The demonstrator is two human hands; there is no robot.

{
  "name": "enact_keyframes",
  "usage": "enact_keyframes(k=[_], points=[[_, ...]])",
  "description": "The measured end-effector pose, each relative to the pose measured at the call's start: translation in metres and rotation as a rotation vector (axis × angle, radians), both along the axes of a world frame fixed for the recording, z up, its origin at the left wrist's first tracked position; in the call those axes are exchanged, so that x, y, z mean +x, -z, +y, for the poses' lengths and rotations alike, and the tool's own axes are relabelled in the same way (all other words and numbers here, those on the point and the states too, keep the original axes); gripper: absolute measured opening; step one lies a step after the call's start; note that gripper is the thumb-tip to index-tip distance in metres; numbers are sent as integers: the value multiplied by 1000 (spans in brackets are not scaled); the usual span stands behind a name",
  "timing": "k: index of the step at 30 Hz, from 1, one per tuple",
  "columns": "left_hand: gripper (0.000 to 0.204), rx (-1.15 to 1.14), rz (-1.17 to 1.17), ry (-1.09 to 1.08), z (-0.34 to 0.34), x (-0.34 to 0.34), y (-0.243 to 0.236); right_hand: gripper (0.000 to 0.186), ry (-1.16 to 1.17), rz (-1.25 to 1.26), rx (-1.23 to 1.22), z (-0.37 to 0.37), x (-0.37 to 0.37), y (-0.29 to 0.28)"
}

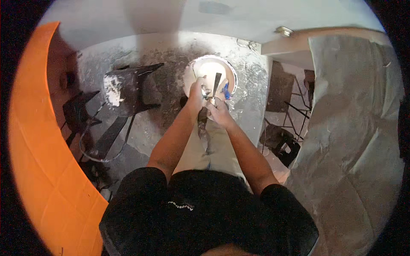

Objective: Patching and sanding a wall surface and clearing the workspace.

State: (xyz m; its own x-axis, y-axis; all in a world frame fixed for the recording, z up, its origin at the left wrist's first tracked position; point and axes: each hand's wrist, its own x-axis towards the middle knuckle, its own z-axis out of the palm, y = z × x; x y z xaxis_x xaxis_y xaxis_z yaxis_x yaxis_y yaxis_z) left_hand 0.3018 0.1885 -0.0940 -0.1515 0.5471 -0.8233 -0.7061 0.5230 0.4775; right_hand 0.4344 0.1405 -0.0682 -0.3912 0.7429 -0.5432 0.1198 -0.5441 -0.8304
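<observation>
A round bucket (232, 68) with a smeared white rim and bright white contents stands in front of me. Over its near side, my right hand (219, 112) grips a putty knife (217, 81), its dark blade pointing away from me and widening toward the tip. My left hand (196, 94) is closed close beside it, thumb pointing up. Small metallic bits show between the two hands, but what the left fingers hold is too small to make out. A blue object (226, 91) is at the bucket's right side, just beyond my right hand.
A dark stool-like piece (128, 89) splashed with white stands left on the stained floor (166, 102). An orange sheet (47, 162) curves along the far left. To the right, a grey-brown cover (346, 128) drapes beside dark metal-legged furniture (279, 136). A pale wall (222, 19) rises ahead.
</observation>
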Motion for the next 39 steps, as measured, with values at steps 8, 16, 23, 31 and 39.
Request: enact_keyframes(k=[8,16,23,31,39], points=[[40,-20,-118,351,17,139,160,22,329,-398,184,-4,105,146],[42,-39,-353,346,6,203,226,21,462,-416,128,-39,172,253],[35,-74,-287,437,-3,169,267,23,470,-397,20,-39,136,269],[34,-40,-323,409,-1,141,321,24,457,-286,17,-49,114,342],[39,-26,-258,494,-7,132,349,22,484,-411,73,-54,96,369]])
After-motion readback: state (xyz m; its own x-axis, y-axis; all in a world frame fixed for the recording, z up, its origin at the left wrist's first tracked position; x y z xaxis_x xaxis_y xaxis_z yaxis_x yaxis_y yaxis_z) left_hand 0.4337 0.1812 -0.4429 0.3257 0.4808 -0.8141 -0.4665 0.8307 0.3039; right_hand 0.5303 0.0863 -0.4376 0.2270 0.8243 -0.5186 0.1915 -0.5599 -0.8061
